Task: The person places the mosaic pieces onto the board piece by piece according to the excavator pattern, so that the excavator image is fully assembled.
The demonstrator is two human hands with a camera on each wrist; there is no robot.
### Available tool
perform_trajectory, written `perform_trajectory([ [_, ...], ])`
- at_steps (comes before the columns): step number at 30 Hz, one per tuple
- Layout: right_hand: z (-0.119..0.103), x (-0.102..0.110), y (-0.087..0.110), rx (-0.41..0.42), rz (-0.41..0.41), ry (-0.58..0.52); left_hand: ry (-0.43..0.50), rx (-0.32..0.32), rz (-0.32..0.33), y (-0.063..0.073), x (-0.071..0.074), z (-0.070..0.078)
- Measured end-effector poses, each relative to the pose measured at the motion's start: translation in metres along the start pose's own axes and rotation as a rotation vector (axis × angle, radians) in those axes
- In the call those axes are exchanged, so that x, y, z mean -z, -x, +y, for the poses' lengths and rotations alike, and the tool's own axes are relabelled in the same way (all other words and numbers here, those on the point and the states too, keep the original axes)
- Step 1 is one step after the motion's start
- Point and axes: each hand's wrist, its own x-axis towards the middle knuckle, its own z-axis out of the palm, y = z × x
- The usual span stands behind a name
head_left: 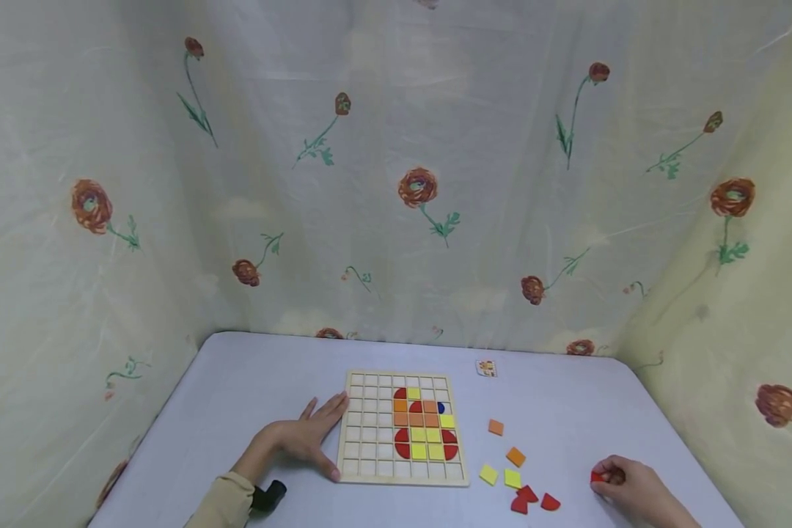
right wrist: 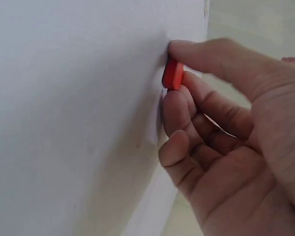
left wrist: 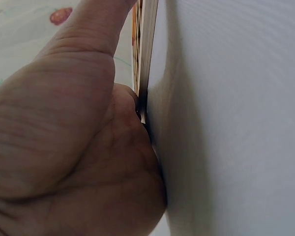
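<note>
My left hand (head_left: 308, 438) spreads along the left edge of a wooden grid board (head_left: 369, 469), with fingertips and thumb at its side. In the left wrist view, the palm (left wrist: 113, 177) lies by the board's rim (left wrist: 148, 44). Red, yellow, orange and blue tiles fill several cells right of the board's middle, and the cells on the left are bare. Off to the right, my right hand (head_left: 640, 490) pinches a small red tile (right wrist: 173, 74) between thumb and fingertips, close over the table.
Loose tiles lie between the board and my right hand: orange squares (head_left: 515, 456), yellow squares (head_left: 488, 474) and red quarter-circles (head_left: 551, 502). A small picture card (head_left: 486, 368) lies behind them. Flowered curtains (head_left: 383, 220) enclose the white table (head_left: 270, 367).
</note>
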Motion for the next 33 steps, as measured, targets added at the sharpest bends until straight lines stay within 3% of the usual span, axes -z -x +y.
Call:
perform_trajectory([
  [5,-0.028,-0.009,-0.012,-0.062,0.023,-0.022,0.005,0.009,-0.011,0.002,0.001,0.002],
  [15,-0.126,-0.040,-0.067,0.013,-0.039,-0.106,-0.006,0.000,-0.008,0.005,0.001,0.003],
  [20,-0.166,-0.064,-0.102,0.130,-0.050,-0.133,0.002,-0.006,-0.005,0.004,0.002,0.002],
  [25,-0.190,-0.085,-0.128,0.203,-0.105,-0.187,-0.008,-0.019,-0.006,0.002,0.002,-0.001],
  [33,-0.210,-0.104,-0.148,0.188,-0.131,-0.174,-0.016,-0.028,-0.006,0.001,0.001,-0.003],
])
